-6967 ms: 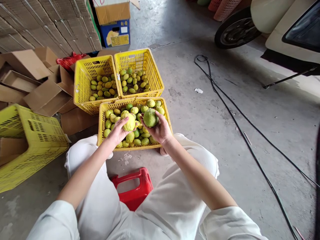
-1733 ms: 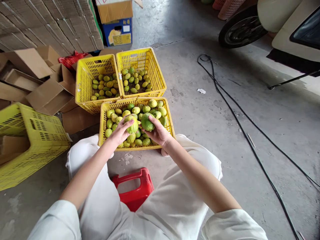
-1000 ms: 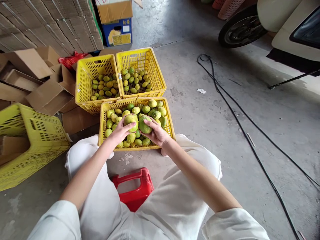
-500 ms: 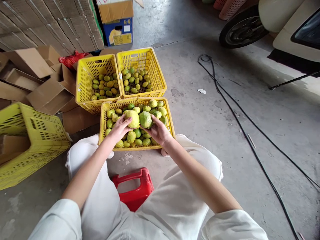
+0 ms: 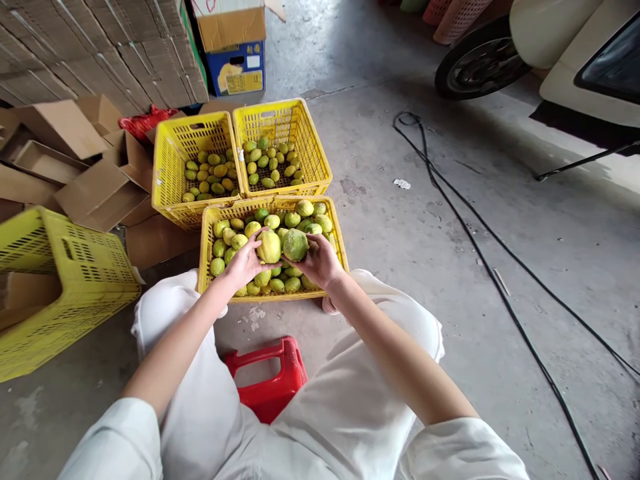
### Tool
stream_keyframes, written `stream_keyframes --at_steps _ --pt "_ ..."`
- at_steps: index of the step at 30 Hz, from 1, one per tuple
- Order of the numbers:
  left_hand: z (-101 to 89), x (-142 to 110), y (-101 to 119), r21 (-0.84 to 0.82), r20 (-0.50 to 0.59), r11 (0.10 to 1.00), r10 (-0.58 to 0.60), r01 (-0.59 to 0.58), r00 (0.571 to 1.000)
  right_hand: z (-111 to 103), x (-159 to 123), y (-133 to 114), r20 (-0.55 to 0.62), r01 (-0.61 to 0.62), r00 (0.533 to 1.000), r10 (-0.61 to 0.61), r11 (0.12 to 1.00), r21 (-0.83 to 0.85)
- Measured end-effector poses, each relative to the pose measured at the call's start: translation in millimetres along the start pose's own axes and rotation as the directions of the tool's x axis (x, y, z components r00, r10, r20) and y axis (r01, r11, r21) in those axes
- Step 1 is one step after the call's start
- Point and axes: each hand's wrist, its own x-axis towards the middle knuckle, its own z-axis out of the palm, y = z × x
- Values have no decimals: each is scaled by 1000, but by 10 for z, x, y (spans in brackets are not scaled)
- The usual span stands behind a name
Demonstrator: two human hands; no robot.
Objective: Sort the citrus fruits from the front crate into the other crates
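Note:
My left hand (image 5: 247, 261) is closed around a yellow lemon (image 5: 269, 247). In my right hand (image 5: 320, 259) is a green lemon (image 5: 295, 245) with a rough, mottled skin. Both fruits are held side by side above the near yellow crate (image 5: 343, 248), which is filled with green and yellow lemons (image 5: 293, 285). Beyond it stand a back left crate (image 5: 167, 160) and a back right crate (image 5: 317, 143), each with a layer of similar fruit at the bottom.
A yellow crate (image 5: 95, 267) with cardboard inside stands at left, near a pile of open cardboard boxes (image 5: 97, 190). A red stool (image 5: 273, 393) sits between my legs. Black cable (image 5: 470, 230) runs across the floor at right, below a vehicle's wheel (image 5: 483, 60).
Both lemons have turned in my fingers, showing other sides, and shifted slightly to the right and down. The crates stay where they were.

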Motion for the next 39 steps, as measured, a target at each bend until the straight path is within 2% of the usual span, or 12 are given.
stream_keyframes --at_steps 4,8,11,14,18,20,23,28,31,34,36,39 --pt "-40 11 9 76 16 996 47 -48 999 8 6 -49 -41 46 998 -46 999 -9" --pt "-96 31 -25 222 -4 974 53 -51 999 -32 2 -38 32 101 995 -97 981 -167" --pt "-121 31 -71 259 30 964 49 -55 998 -67 5 4 38 111 994 -105 968 -225" --pt "-131 29 -113 254 73 967 17 -35 997 -85 4 40 13 90 996 -89 968 -235" --pt "-151 55 -102 167 104 985 -58 40 993 -87 -19 21 19 88 996 -87 961 -261" --pt "-165 73 -73 147 132 989 -50 30 990 -79 -23 -19 36 110 994 -104 957 -268" --pt "-178 86 -46 153 161 987 19 -44 987 -64 -3 -87 46 114 993 -106 967 -227" --pt "-167 63 -76 233 71 968 77 -91 995 -82 47 -105 127 81 990 -55 975 -206" --pt "-175 56 -87 228 25 967 107 -109 994 -114 52 -42 181 97 982 -53 965 -244" --pt "-201 69 -92 258 -8 961 109 -104 994 -133 47 36 188 119 980 -71 959 -257" --pt "-217 77 -98 287 -7 955 85 -79 996 -135 45 76 186 123 980 -74 956 -267" --pt "-219 71 -97 260 53 964 41 -54 998 -133 56 80 180 131 980 -81 949 -286"
